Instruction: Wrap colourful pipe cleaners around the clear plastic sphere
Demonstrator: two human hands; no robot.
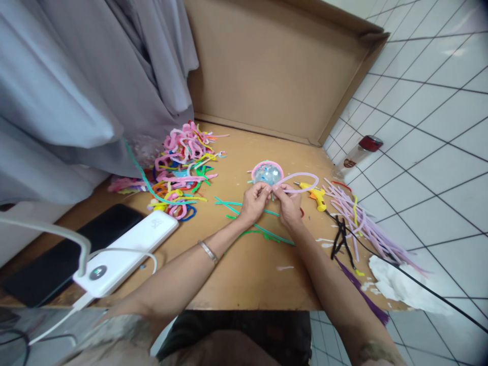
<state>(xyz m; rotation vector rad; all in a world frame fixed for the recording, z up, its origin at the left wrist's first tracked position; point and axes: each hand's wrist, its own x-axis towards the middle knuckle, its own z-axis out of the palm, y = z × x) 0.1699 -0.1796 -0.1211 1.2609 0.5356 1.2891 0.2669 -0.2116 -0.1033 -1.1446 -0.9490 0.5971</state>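
Note:
A lilac pipe cleaner (315, 180) is bent into a long loop that reaches out to the right of my hands. My right hand (288, 204) pinches it where its two strands come together. Close beside, my left hand (256, 202) is closed in a pinch at the same spot; the fingertips of both hands nearly touch and cover the end of the pipe cleaner. Just behind them sits a round pink-rimmed bowl (268, 173) with small bits in it. Teal pipe cleaners (263, 231) lie crossed on the table under my wrists, with a green one (249, 233) near them.
A yellow glue gun (318, 198) lies right of my hands, beside a bundle of lilac pipe cleaners (354, 223) and black ones (340, 236). Mixed pipe cleaners (183, 157) are heaped at left. A white power bank (129, 251) with cables lies front left; a bottle (354, 155) stands back right.

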